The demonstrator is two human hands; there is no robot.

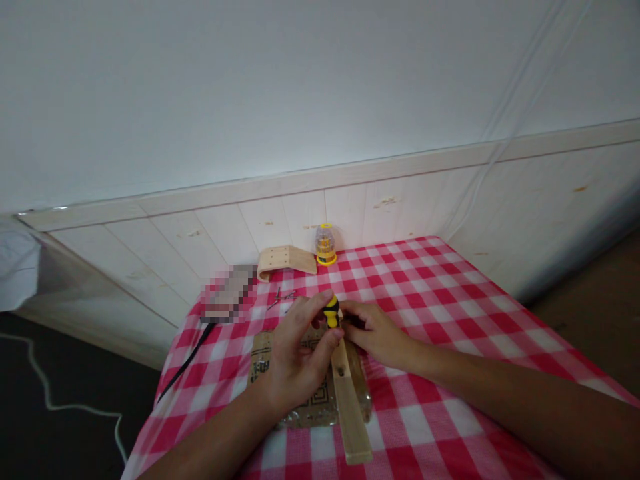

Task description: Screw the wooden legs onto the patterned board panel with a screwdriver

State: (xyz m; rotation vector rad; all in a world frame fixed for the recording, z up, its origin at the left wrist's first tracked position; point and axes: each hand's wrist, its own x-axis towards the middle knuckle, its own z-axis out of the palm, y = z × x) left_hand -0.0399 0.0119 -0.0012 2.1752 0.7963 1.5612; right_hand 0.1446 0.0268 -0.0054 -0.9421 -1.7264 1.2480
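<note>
My left hand (300, 353) is closed around a short yellow and black screwdriver (331, 311), held upright over the far end of a long wooden strip (350, 407). My right hand (375, 333) rests beside it with its fingers curled at the strip's far end; what they pinch is hidden. The strip lies across a brown cardboard sheet (310, 407) on the table with a red and white checked cloth (450, 320).
A curved wooden piece with holes (286, 260) and a small clear and yellow bit holder (325, 244) stand at the table's far edge by the white panelled wall. Loose screws (279, 299) lie near them. A blurred object (227, 293) with a black cable (185, 363) sits at the left.
</note>
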